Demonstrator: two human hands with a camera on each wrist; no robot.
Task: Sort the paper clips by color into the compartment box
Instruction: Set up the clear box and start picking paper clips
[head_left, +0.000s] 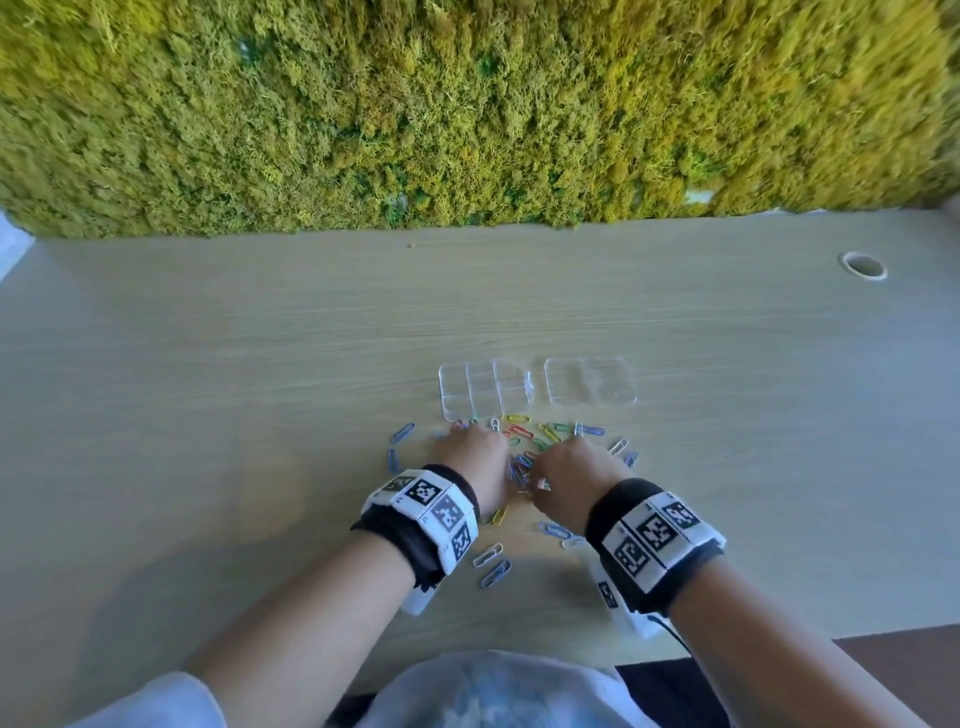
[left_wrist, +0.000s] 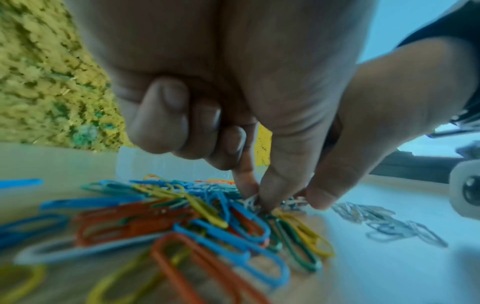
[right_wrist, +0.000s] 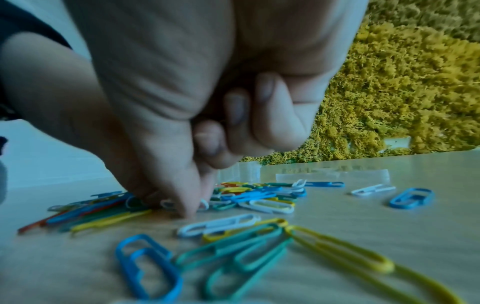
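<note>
Coloured paper clips (head_left: 519, 447) lie in a loose pile on the table, in front of the clear compartment box (head_left: 485, 397). Both hands reach down into the pile, close together. My left hand (head_left: 511, 470) pinches a white clip (left_wrist: 252, 202) between thumb and index finger, with its other fingers curled into the palm. My right hand (head_left: 537, 480) presses thumb and index finger together on another white clip (right_wrist: 205, 203) against the table, the remaining fingers also curled. Blue, orange, yellow and green clips (left_wrist: 207, 226) spread under my left hand (left_wrist: 255, 197). The box's compartments look empty.
The box's clear lid (head_left: 590, 388) lies flat just right of the box. Stray clips (head_left: 491, 564) sit near my wrists and out to both sides. A moss wall (head_left: 467, 104) backs the table, and a cable hole (head_left: 863, 266) sits far right.
</note>
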